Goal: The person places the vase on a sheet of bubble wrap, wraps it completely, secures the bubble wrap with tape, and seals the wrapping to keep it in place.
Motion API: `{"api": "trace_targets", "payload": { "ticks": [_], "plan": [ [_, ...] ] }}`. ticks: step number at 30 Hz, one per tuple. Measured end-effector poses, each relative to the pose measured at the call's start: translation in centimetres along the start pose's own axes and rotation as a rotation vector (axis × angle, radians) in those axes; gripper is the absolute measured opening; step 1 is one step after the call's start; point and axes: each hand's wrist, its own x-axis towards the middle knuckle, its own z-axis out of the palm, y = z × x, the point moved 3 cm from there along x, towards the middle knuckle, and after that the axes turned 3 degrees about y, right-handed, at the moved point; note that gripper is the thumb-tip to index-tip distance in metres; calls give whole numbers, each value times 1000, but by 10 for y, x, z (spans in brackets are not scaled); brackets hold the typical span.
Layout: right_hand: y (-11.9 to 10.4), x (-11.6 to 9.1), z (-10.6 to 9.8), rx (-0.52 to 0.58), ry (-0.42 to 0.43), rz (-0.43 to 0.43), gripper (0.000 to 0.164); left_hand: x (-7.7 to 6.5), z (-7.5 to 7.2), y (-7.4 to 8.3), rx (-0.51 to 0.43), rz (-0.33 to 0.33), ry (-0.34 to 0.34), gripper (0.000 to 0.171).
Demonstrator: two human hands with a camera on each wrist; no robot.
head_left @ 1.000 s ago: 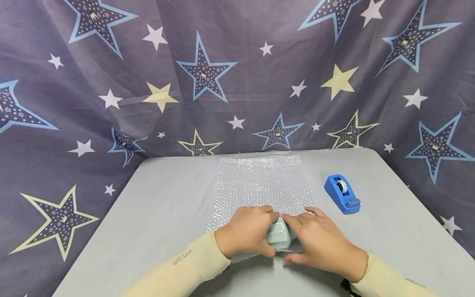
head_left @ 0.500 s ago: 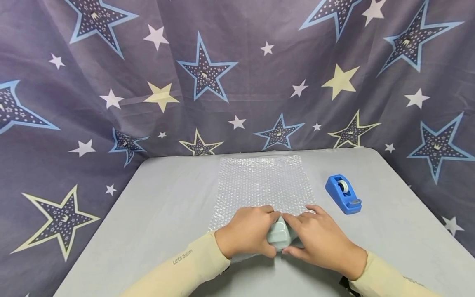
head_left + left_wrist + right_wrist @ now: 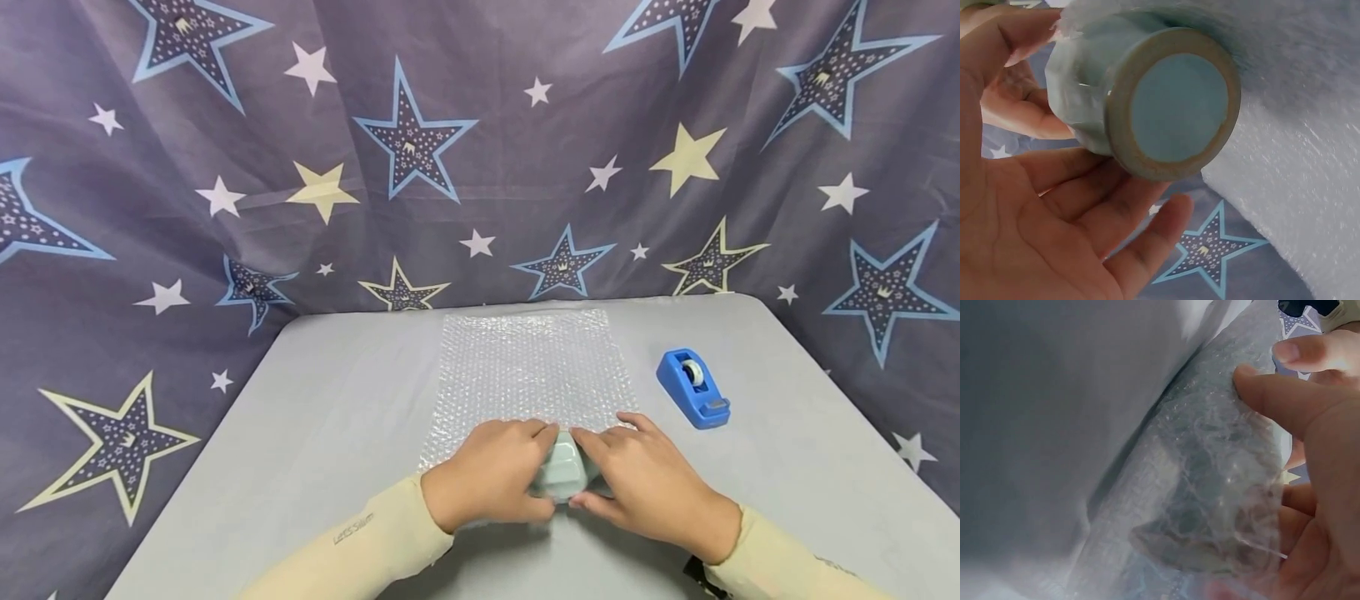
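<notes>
A pale green glazed ceramic cup (image 3: 562,468) with faceted sides lies on its side at the near end of a clear bubble wrap sheet (image 3: 528,362). In the left wrist view its round base (image 3: 1179,112) shows a bare brownish foot ring. My left hand (image 3: 491,471) holds the cup's left end, fingers bent along its side and thumb on the near side. My right hand (image 3: 652,483) grips the other end through the wrap. In the right wrist view a layer of bubble wrap (image 3: 1210,437) covers the cup, with my thumb pressing on it; some fingers are hidden.
A blue tape dispenser (image 3: 693,389) with a roll of tape stands on the grey-covered table (image 3: 337,392), right of the bubble wrap. The sheet reaches nearly to the table's far edge. A star-patterned curtain (image 3: 480,167) hangs behind and at both sides.
My right thumb has moved up against the cup and wrap. My left hand has shifted slightly left, its thumb sliding along the cup. The tape dispenser stays in place.
</notes>
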Motion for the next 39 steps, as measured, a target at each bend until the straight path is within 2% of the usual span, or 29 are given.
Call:
{"api": "trace_targets", "payload": {
  "ticks": [3,7,12,18,22,29,32,39],
  "plan": [
    [0,1,0,6,-3,7,80,-6,-3,2,47,-3,-6,91],
    [0,2,-1,12,-7,10,79,-13,-3,7,122,-20,-57,117],
    [0,3,-2,18,-19,12,78,-20,0,9,199,-24,-75,123],
    [0,2,-2,19,-28,17,79,-24,1,7,210,-17,-31,103],
    [0,3,-2,26,-37,23,79,-26,-1,1,207,-21,19,86],
    [0,4,-1,32,-41,28,79,-29,-4,-6,205,18,119,59],
    [0,4,-1,33,-43,31,79,-29,-5,-7,191,19,125,56],
    [1,4,0,42,-55,37,79,-28,-3,-10,142,-10,84,53]
  ]
}}
